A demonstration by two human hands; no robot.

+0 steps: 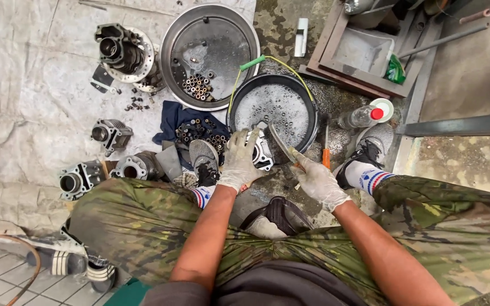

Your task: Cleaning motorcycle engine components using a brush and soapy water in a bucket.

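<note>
At the centre of the frame the gloved left hand [238, 161] clamps a metal engine part [263, 154] against the lower rim of the black basin [312, 107] of foamy liquid. The gloved right hand [317, 181] is closed around a scraper blade [282, 143] (its tip meets the part). Wet gloves could let the blade skid towards the left fingers. Engine cylinders [112, 134] lie at left, and small pieces sit in the steel tray [168, 54] at upper centre.

Two round pans [171, 51] – four engine cylinders [112, 134] – one bottle [361, 117].
</note>
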